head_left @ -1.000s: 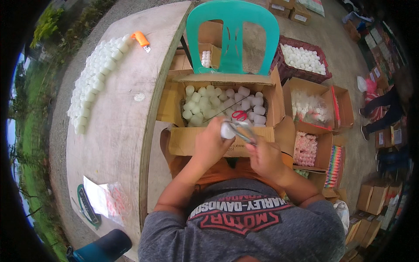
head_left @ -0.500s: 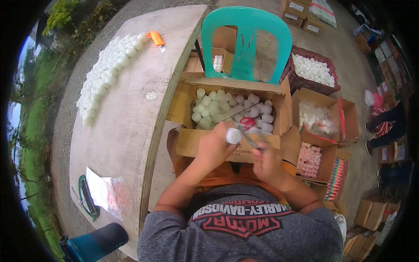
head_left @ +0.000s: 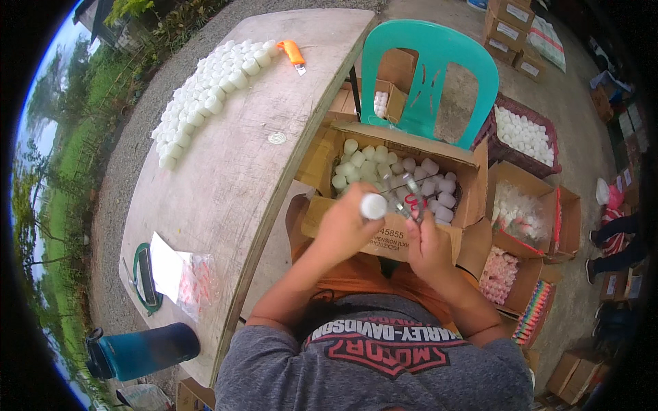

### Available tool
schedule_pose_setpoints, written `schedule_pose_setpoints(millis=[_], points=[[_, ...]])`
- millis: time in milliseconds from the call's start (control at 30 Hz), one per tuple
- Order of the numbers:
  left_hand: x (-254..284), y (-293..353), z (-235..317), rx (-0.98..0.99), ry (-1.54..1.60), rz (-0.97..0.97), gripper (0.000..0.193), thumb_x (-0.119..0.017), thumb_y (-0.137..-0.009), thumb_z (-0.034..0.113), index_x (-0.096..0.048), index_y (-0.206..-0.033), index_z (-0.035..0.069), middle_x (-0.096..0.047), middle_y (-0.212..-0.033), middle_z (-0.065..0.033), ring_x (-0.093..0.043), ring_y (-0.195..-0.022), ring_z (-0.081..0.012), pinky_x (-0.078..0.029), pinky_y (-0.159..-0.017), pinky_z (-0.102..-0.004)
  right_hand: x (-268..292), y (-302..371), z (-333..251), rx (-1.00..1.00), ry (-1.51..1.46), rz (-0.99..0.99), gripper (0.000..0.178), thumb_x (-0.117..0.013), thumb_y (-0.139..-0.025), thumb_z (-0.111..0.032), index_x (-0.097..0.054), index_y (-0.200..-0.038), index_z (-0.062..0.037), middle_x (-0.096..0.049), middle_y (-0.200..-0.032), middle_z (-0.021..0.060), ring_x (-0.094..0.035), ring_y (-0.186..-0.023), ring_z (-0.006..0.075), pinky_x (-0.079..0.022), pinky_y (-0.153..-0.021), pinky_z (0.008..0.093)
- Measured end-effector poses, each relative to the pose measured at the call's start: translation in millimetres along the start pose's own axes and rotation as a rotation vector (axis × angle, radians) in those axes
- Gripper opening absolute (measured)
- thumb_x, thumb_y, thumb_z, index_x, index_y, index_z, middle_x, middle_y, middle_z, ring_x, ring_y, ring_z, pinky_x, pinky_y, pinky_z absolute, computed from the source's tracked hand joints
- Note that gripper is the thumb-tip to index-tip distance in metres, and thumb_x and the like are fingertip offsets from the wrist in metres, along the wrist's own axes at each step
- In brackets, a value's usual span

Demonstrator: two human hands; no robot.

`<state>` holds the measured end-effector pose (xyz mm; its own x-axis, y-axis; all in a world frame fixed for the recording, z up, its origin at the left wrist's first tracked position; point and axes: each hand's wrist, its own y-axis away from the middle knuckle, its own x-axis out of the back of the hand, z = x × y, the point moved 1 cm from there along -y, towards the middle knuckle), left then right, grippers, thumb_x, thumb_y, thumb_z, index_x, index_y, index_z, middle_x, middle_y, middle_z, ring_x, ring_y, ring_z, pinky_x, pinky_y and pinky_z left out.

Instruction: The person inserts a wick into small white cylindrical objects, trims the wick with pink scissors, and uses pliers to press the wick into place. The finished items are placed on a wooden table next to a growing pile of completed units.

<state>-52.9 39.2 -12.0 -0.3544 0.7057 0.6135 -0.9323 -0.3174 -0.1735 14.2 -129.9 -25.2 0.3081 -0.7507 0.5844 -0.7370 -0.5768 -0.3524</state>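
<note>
My left hand (head_left: 345, 222) is closed around a short white cylindrical piece (head_left: 374, 205), its round end facing up. Beside it, my right hand (head_left: 430, 250) grips a slim grey metal tool (head_left: 413, 186); motion blurs it, so its exact kind is unclear. The tool points up and away, apart from the white piece. Both hands hover above the near flap of an open cardboard box (head_left: 394, 236). Inside lie many similar white pieces (head_left: 370, 168). Red handles (head_left: 414, 203), apparently of scissors, show among them, partly behind the tool.
Rows of white pieces (head_left: 205, 96) stand on the table (head_left: 233, 185) at left, near an orange-handled cutter (head_left: 292, 53). A blue bottle (head_left: 147, 351) lies near its close edge. Beyond the box is a green chair (head_left: 428, 41); a crate (head_left: 524, 133) and cartons (head_left: 521, 205) stand right.
My right hand has drawn the grey tool away from the white piece and swung its tip upward. My left hand still holds the piece. The whole view has shifted slightly.
</note>
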Motion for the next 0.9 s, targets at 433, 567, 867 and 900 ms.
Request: schedule_pose_setpoints(millis=[433, 567, 867, 900], points=[[47.2, -38.0, -29.6, 0.517, 1.639, 0.257, 0.036, -0.046, -0.088, 0.039, -0.049, -0.111, 0.012, -0.057, -0.103, -0.0133, -0.060, -0.067, -0.0193, -0.055, -0.048, -0.0305, -1.1, 16.3, 46.0, -0.350, -0.237, 0.019, 0.020, -0.049, -0.096, -0.020, -0.050, -0.093, -0.0007, -0.055, -0.064, 0.0210, -0.057, -0.058, 0.0383, -0.042, -0.051, 0.0420], [29.3, -75.9, -70.9, 0.598, 1.237, -0.012, 0.023, -0.054, -0.088, 0.032, -0.054, -0.096, 0.010, -0.058, -0.103, -0.0108, -0.060, -0.069, -0.0174, -0.050, -0.045, -0.0292, 9.1, 17.7, 59.8, -0.314, -0.135, 0.044, 0.020, -0.048, -0.096, -0.020, -0.049, -0.090, -0.0012, -0.052, -0.061, 0.0160, -0.054, -0.054, 0.0300, -0.040, -0.049, 0.0376], [-101.7, -134.0, -161.1, -0.350, -1.223, -0.544, 0.018, -0.055, -0.082, 0.015, -0.066, -0.096, 0.014, -0.058, -0.111, -0.0130, -0.067, -0.083, -0.0273, -0.054, -0.062, -0.0388, 13.9, 33.3, 63.9, -0.383, -0.099, 0.024, 0.024, -0.049, -0.095, -0.023, -0.045, -0.084, -0.0017, -0.052, -0.060, 0.0209, -0.055, -0.056, 0.0402, -0.039, -0.050, 0.0448], [-108.7, -139.5, -172.9, -0.433, -1.275, -0.555, 0.018, -0.054, -0.082, 0.014, -0.066, -0.095, 0.013, -0.058, -0.108, -0.0115, -0.067, -0.083, -0.0282, -0.054, -0.063, -0.0424, 15.8, 35.6, 63.5, -0.384, -0.100, 0.031, 0.024, -0.049, -0.095, -0.023, -0.045, -0.084, -0.0019, -0.052, -0.060, 0.0210, -0.055, -0.056, 0.0402, -0.039, -0.050, 0.0451]])
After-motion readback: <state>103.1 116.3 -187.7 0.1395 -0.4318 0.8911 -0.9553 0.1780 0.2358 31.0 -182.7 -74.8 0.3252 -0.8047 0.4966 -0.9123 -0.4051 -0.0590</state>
